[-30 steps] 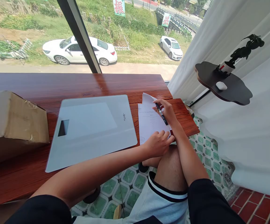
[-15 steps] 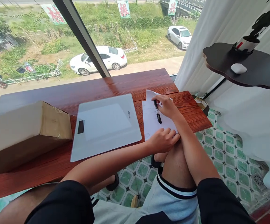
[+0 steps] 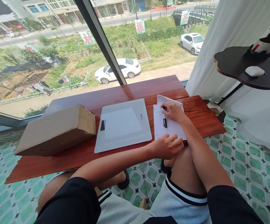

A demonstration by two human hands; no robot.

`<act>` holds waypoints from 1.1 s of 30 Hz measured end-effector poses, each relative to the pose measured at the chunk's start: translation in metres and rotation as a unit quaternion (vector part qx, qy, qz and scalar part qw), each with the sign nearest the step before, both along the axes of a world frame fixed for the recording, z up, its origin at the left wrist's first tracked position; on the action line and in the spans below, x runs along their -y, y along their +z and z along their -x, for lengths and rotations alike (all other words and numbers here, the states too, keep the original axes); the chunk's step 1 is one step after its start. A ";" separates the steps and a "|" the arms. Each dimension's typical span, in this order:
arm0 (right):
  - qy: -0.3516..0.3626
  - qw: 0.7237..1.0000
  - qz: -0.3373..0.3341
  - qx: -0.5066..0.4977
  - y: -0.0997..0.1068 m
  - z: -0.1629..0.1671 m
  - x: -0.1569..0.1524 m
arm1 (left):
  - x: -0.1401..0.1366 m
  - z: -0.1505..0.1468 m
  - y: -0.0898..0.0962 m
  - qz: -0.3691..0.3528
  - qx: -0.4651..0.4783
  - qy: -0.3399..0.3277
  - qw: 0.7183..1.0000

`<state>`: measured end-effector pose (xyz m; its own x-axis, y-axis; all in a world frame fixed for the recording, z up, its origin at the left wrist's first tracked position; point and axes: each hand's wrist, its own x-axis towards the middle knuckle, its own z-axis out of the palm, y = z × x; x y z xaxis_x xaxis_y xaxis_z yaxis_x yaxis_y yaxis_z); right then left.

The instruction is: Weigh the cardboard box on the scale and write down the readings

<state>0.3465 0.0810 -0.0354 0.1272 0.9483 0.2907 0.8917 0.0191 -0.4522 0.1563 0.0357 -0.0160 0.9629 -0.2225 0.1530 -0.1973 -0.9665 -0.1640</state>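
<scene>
Sheets of white paper lie on the right part of the red-brown wooden table, with the top sheet's upper edge lifted and creased. My right hand rests over the upper part of the paper, fingertips closed on the top end of a black pen. The pen slants toward me over the sheet. My left hand is at the paper's near edge, fingers half bent and slightly apart, with nothing seen in them. Its palm and thumb are hidden. Left of the paper lies a flat white glass scale with a small dark display.
A closed cardboard box stands left of the scale on the wooden table. At the right, a dark wavy-edged side table carries a plant pot and a white rounded object. A large window runs behind the table.
The camera view has shifted left and up, so the table appears farther right and lower. My left hand has risen slightly from the paper's near edge. My right hand stays at the pen.
</scene>
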 end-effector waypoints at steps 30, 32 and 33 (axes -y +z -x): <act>0.048 0.963 -0.178 0.198 0.002 0.041 -0.007 | -0.106 0.207 0.062 -0.057 0.216 0.348 0.910; 0.053 0.962 -0.184 0.197 0.000 0.040 -0.006 | -0.107 0.212 0.057 -0.044 0.231 0.355 0.905; 0.052 0.961 -0.188 0.195 -0.001 0.038 -0.006 | -0.108 0.214 0.055 -0.038 0.238 0.360 0.901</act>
